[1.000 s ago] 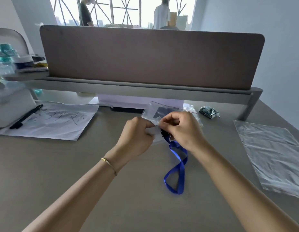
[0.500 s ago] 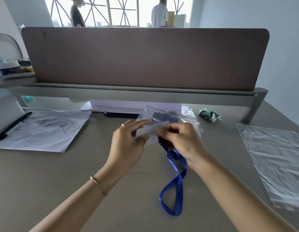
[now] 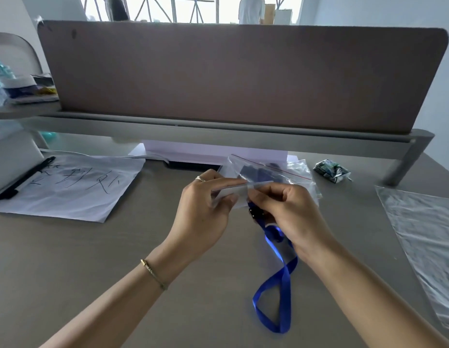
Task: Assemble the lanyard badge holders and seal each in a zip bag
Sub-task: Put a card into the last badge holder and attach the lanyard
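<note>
Still both hands pinch clear badge holder (image 3: 237,190): left hand (image 3: 206,209), right hand (image 3: 291,212); blue lanyard (image 3: 276,295) loop unchanged.

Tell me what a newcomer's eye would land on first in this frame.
First, the bright blue lanyard looping down over the grey desk at centre. It runs up to the left hand and right hand, which together pinch a clear badge holder just above it. Next comes the sheet of paper with black handwriting at left, with a black pen at its edge.
</note>
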The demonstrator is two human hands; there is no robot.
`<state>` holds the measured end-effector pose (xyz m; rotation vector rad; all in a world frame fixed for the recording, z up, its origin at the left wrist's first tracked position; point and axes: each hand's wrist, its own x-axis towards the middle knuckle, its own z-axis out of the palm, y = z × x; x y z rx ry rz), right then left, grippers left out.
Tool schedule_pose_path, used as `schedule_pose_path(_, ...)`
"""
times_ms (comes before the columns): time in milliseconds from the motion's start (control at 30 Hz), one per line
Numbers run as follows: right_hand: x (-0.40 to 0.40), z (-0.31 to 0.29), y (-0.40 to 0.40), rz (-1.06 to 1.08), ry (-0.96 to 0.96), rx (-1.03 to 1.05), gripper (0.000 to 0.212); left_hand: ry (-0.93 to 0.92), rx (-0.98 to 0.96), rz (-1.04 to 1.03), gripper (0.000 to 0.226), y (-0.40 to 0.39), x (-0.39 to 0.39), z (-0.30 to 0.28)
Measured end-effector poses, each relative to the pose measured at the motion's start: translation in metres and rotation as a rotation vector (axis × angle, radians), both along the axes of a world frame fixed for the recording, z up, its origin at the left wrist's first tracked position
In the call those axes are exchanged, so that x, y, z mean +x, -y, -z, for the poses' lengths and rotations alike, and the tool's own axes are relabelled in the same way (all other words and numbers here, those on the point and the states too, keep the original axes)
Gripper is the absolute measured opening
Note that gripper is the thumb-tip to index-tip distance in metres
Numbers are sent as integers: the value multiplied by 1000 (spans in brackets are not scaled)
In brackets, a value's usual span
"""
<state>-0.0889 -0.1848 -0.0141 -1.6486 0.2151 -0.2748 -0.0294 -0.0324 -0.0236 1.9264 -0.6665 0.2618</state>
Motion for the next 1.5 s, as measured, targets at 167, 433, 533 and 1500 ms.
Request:
schedule_pose_path(167,-3,-1,-8,-154,-50,76,23,-79,-112,-55,22,-1,5,-2)
schedule_pose_path(433,0,25,-20,-390,-199,26,46,-959,-719,32,22,-11,22,-8)
schedule_pose_path(533,-2,25,-21,-464,-258,63,46,-1106,-737,49,24,-13,23,-11)
schedule_pose_path(1500,-6,-11,11,-376,-347,166,37,-329,417,32,37,-24,17,-20)
